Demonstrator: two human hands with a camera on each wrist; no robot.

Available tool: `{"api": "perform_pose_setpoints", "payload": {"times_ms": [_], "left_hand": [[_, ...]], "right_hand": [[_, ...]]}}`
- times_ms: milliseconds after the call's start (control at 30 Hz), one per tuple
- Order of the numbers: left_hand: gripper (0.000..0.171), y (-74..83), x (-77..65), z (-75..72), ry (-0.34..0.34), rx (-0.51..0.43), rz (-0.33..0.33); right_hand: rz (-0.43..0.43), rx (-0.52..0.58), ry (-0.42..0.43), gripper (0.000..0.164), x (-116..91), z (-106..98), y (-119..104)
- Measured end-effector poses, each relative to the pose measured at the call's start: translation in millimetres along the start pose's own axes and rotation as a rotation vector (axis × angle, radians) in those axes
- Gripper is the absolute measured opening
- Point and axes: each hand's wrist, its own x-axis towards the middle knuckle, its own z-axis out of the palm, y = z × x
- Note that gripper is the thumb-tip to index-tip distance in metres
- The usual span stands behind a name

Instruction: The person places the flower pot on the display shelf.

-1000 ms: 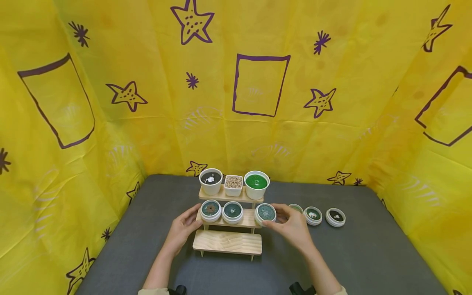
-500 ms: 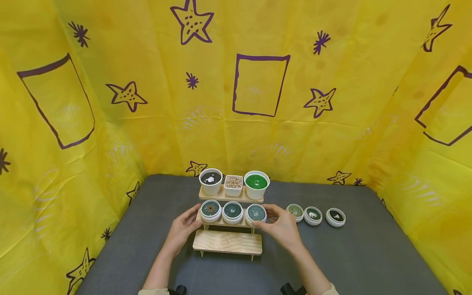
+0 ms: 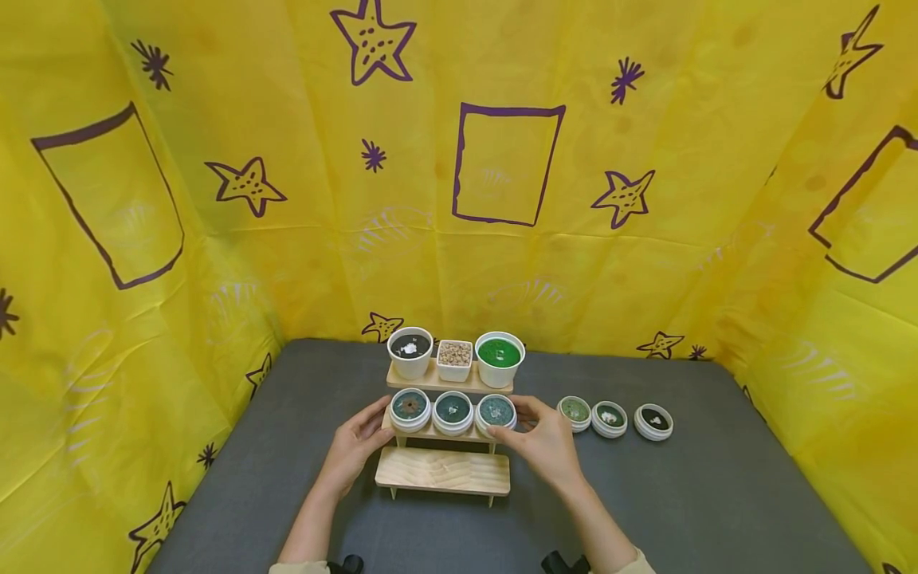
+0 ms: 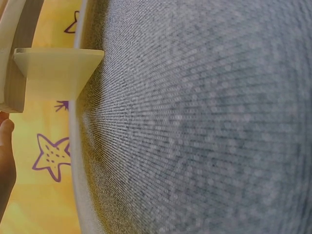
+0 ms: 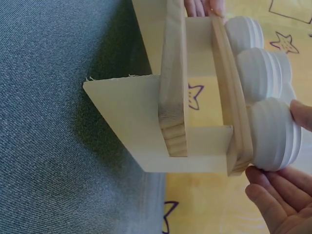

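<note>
A three-tiered wooden stand point(image 3: 443, 470) stands on the table. On its middle tier, three small round white pots with teal-green tops sit in a row: a left pot with a brown centre point(image 3: 409, 406), a middle pot point(image 3: 453, 409) and a right pot point(image 3: 496, 411). My right hand point(image 3: 548, 446) holds the right pot between thumb and fingers, at the tier's right end. In the right wrist view, its thumb point(image 5: 303, 114) lies against the pot's rim and the fingers against its side. My left hand point(image 3: 350, 450) grips the tier's left end, beside the left pot.
On the top tier are a cup with a dark top point(image 3: 411, 355), a square cup of beige grains point(image 3: 454, 361) and a cup with a bright green top point(image 3: 500, 360). Three low white pots point(image 3: 610, 419) line the table right of the stand. Yellow cloth point(image 3: 287, 279) surrounds the table.
My right hand has carried the right pot leftward along the middle tier, close up to the middle pot. The left hand has stayed at the tier's left end.
</note>
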Motion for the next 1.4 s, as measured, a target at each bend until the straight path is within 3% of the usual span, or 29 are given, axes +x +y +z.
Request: {"api": "perform_pose_setpoints", "payload": {"times_ms": [833, 1400], "left_hand": [[0.061, 0.3, -0.8, -0.3, -0.005, -0.002, 0.02], [0.061, 1.2, -0.2, 0.1, -0.008, -0.006, 0.024]], "right_hand": [[0.002, 0.019, 0.003, 0.054, -1.3, -0.3, 2.9], [-0.016, 0.025, 0.008, 0.056, -1.0, -23.4, 23.4]]}}
